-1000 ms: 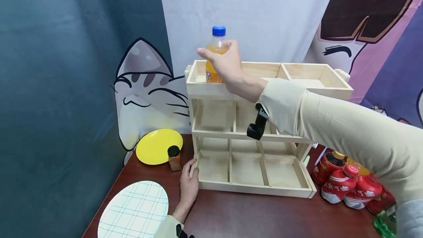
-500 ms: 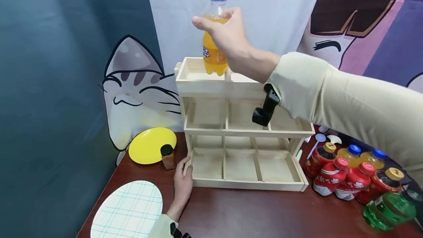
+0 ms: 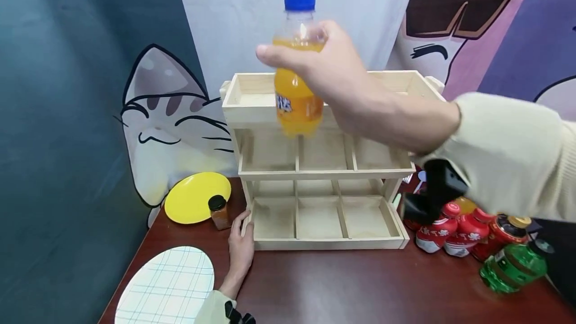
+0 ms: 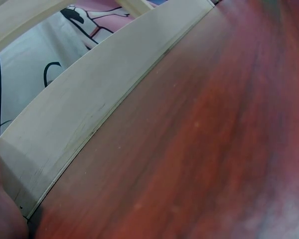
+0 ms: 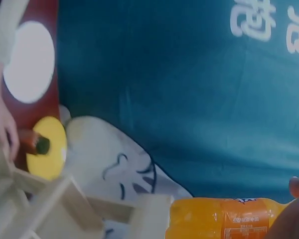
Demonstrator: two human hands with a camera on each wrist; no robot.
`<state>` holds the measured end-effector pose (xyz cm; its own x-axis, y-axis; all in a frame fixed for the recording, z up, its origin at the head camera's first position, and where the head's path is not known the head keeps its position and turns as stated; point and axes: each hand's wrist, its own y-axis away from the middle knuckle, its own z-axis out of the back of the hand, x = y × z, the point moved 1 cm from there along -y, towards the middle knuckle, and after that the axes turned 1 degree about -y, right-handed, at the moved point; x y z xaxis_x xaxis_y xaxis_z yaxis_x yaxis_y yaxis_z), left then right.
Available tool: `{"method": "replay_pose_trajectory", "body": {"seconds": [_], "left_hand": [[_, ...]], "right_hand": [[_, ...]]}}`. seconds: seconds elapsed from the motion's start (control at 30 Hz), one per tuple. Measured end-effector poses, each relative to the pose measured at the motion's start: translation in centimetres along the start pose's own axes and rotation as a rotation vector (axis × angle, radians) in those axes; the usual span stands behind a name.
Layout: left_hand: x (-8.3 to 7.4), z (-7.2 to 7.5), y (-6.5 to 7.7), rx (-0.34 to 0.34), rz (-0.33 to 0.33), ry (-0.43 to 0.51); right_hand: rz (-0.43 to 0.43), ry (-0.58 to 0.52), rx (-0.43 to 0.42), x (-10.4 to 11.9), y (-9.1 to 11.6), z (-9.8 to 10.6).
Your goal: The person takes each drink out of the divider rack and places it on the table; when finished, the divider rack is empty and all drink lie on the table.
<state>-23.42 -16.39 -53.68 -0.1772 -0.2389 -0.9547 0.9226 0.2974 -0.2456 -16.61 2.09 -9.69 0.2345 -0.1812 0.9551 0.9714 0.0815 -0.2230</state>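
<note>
My right hand (image 3: 337, 69) grips a bottle of orange soda (image 3: 297, 104) with a blue cap, held upright. It hangs in front of the upper tiers of a pale wooden three-tier rack (image 3: 324, 245). The bottle's lower part (image 5: 219, 219) shows at the bottom of the right wrist view. Down at the rack's left end, my left hand (image 3: 240, 251) holds the lowest tier's side, thumb toward the front corner. In the left wrist view, part of that hand (image 4: 5, 209) sits against the rack's front board (image 4: 89, 99).
A yellow plate (image 3: 193, 204) and a black-lidded spice jar (image 3: 219, 212) stand left of the rack. Nearer lies a white checked round mat (image 3: 166, 284). At right are several red bottles (image 3: 434, 231) and a green bottle (image 3: 513, 266), partly behind the right arm.
My right hand has lifted the soda bottle out of the rack's top tier, then brought it toward me and lower. The left hand stays at the rack. The head view has shifted slightly.
</note>
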Motion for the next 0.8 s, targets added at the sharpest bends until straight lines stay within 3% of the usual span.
{"method": "replay_pose_trajectory", "body": {"seconds": [0.2,0.4,0.57,0.8], "left_hand": [[0.1,-0.1,0.0,-0.008,-0.001,-0.001],[0.1,0.1,-0.3,-0.025,0.006,-0.011],[0.0,0.2,-0.2,-0.008,0.014,-0.009],[0.2,-0.2,-0.1,-0.002,0.006,-0.003]], "right_hand": [[-0.044,0.043,0.079,-2.4,3.8,1.2],[-0.1,0.078,0.136,-6.9,5.2,2.8],[-0.126,0.069,0.147,-12.9,5.4,4.5],[0.015,0.21,0.047,-23.7,7.8,6.9]]}}
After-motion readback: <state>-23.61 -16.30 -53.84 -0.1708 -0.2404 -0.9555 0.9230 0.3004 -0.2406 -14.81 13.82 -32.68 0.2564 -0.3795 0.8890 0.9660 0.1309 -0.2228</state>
